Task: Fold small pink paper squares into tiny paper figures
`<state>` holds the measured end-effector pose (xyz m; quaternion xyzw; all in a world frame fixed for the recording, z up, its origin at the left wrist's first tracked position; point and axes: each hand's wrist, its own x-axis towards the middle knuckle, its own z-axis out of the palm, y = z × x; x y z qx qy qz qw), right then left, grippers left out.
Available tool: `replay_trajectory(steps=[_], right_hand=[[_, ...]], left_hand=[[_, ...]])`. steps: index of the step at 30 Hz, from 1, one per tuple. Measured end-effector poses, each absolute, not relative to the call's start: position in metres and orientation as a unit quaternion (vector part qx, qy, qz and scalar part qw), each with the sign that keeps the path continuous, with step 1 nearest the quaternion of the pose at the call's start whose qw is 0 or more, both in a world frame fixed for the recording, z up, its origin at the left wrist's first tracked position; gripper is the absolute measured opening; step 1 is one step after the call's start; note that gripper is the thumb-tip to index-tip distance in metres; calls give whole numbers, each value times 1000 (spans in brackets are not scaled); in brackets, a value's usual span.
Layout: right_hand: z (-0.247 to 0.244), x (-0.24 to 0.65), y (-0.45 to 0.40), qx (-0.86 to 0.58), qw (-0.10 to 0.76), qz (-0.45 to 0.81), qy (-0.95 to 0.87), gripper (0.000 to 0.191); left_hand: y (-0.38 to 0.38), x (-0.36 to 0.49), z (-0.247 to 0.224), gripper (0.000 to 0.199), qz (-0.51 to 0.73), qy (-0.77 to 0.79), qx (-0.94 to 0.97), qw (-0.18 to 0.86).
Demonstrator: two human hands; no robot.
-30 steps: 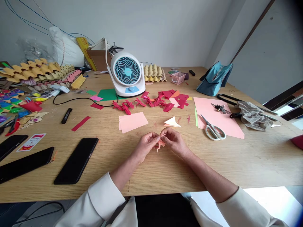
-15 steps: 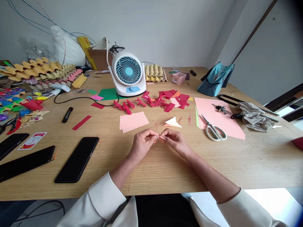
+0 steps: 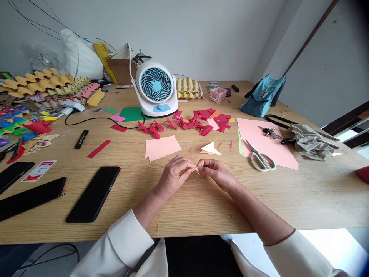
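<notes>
Between my fingertips is a small piece of folded pink paper, mostly hidden by the fingers. My left hand pinches it from the left, thumb against forefinger. From the other side my right hand grips it the same way, and the fingertips of both hands nearly meet. Just beyond them lies a folded cream paper piece with pointed corners. Left of that are stacked pale pink paper rectangles. Farther back runs a row of small red folded-paper figures.
White-handled scissors and keys rest on pink sheets at right. Black phones lie at left. A white fan stands behind the red paper. A blue bag is at the back right.
Both hands have shifted slightly on the paper, with the fingertips drawn closer together. Less of the folded paper shows below the fingers now. Everything else on the table stays in place.
</notes>
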<state>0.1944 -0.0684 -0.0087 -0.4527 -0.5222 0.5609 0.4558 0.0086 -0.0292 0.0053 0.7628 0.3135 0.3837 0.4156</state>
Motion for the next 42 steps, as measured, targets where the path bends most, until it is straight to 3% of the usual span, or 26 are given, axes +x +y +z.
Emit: replay_trajectory(steps=[7, 18, 27, 33, 42], right_hand=[[-9, 194, -69, -459, 454, 560, -518, 36], [-13, 196, -66, -446, 443, 592, -504, 28], [-12, 196, -67, -452, 442, 602, -488, 31], [-12, 200, -66, -452, 433, 593, -507, 33], [-12, 202, -65, -464, 424, 578, -520, 39]], left_hand=[[-27, 9, 2, 6, 381, 307, 760, 427], [-24, 6, 4, 17, 346, 264, 857, 276], [-26, 6, 2, 13, 365, 263, 850, 273], [-24, 7, -3, 13, 401, 214, 874, 174], [-25, 9, -8, 9, 418, 213, 871, 149]])
